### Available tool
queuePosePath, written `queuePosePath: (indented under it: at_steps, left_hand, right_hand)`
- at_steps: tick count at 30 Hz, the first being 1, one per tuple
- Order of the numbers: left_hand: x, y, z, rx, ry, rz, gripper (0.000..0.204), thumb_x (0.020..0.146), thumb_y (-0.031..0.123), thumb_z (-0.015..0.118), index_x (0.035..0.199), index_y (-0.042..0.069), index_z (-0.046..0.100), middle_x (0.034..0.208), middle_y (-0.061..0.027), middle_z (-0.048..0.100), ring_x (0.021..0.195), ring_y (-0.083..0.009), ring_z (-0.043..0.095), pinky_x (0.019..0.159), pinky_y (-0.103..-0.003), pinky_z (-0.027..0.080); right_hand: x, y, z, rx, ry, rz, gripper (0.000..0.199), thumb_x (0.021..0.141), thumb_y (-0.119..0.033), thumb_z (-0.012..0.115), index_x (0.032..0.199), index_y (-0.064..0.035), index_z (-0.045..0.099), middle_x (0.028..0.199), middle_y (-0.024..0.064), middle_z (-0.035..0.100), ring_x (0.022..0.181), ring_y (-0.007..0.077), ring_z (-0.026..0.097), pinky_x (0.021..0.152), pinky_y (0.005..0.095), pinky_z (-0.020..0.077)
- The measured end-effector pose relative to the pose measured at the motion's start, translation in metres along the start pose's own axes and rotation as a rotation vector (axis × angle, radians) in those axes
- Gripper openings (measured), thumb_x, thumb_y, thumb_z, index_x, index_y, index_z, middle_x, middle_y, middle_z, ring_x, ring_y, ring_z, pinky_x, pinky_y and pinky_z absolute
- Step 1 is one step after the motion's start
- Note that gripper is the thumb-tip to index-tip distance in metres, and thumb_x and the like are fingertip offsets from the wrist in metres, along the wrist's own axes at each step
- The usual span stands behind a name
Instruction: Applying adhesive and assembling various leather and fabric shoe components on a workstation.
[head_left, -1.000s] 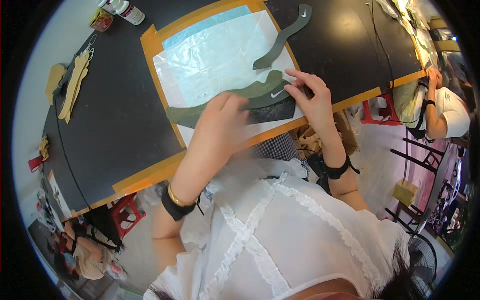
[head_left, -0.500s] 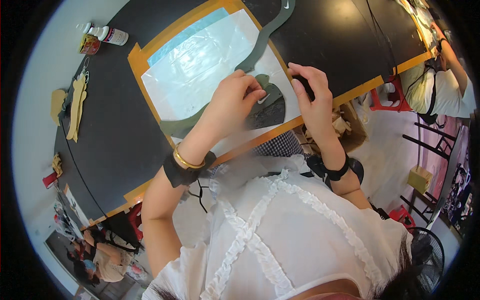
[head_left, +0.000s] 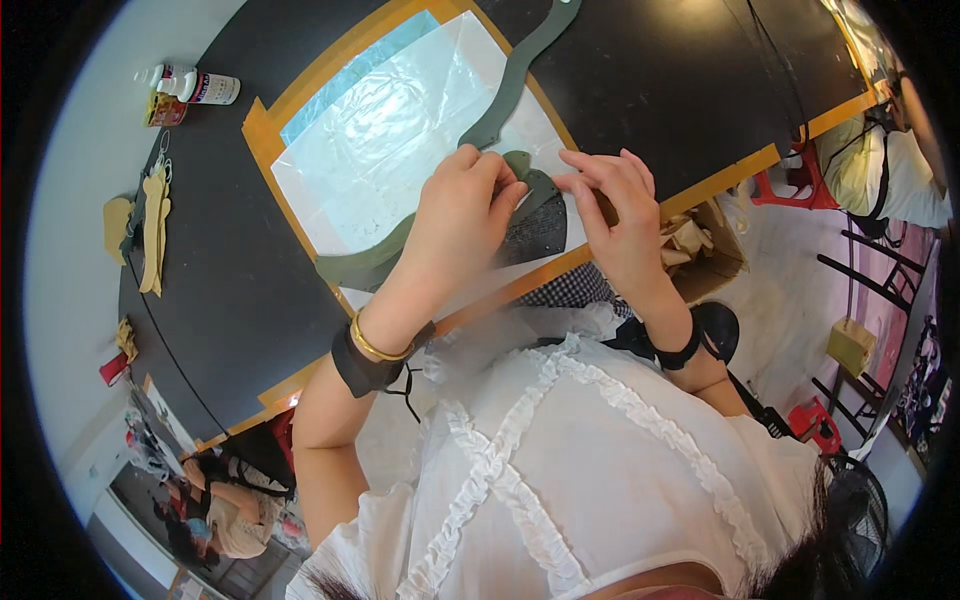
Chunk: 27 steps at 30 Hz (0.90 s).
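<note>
A flat shoe upper piece (head_left: 537, 228), olive green with a black textured patch, lies on white paper in front of me. My left hand (head_left: 465, 205) rests over it, thumb and forefinger pinched on its green part near a small white mark. Part of the piece is covered by that hand and wrist. From the right, my right hand (head_left: 622, 205) reaches in with fingers apart, its forefinger at the piece's right edge. A long curved dark green strip (head_left: 510, 95) runs from beside my left hand toward the far edge.
Glossy clear film (head_left: 385, 125) covers the taped work sheet on the black table (head_left: 230, 300). Two white bottles (head_left: 212, 89) stand far left, with tan cut pieces (head_left: 155, 230) nearer. A cardboard box (head_left: 715, 255) with scraps sits below the table's right edge. Other people work at both sides.
My right hand has moved left, and its forefinger now meets the piece's edge. My left hand keeps its pinch. The whole view has shifted slightly.
</note>
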<state>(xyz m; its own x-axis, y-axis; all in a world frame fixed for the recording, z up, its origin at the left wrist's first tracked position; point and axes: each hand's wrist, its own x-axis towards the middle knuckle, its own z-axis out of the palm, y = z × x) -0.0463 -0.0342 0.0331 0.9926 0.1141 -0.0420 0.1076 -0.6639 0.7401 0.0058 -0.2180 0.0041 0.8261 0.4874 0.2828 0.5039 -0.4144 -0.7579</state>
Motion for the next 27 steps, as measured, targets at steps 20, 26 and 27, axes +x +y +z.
queuePosePath:
  at_steps: [20, 26, 27]
  left_hand:
    - [-0.001, -0.005, 0.000, -0.034, -0.004, 0.013, 0.008, 0.082, 0.004, 0.066, 0.082, 0.000, 0.059, 0.081, -0.0150, 0.055, 0.076, -0.0342, 0.056, 0.069, -0.042, 0.046]
    - [-0.003, -0.007, -0.016, -0.222, -0.176, -0.069, 0.010, 0.084, 0.001, 0.067, 0.091, -0.001, 0.061, 0.085, -0.0081, 0.055, 0.075, -0.0182, 0.054, 0.071, -0.030, 0.045]
    - [-0.003, -0.007, -0.017, -0.223, -0.178, -0.068, 0.010, 0.084, 0.001, 0.067, 0.091, -0.001, 0.061, 0.085, -0.0081, 0.055, 0.075, -0.0182, 0.054, 0.071, -0.030, 0.045]
  right_hand:
    - [-0.001, 0.001, 0.000, -0.003, 0.033, -0.052, 0.030, 0.086, -0.001, 0.063, 0.114, -0.0115, 0.065, 0.092, 0.0008, 0.070, 0.095, 0.0193, 0.062, 0.105, 0.0457, 0.0363]
    - [-0.002, 0.001, 0.000, -0.016, 0.042, -0.057, 0.031, 0.084, 0.000, 0.065, 0.113, -0.0117, 0.065, 0.089, 0.0014, 0.070, 0.092, 0.0192, 0.062, 0.105, 0.0463, 0.0361]
    - [-0.002, 0.001, 0.000, -0.017, 0.043, -0.056, 0.031, 0.084, 0.000, 0.065, 0.113, -0.0117, 0.065, 0.089, 0.0014, 0.070, 0.092, 0.0192, 0.062, 0.105, 0.0463, 0.0361]
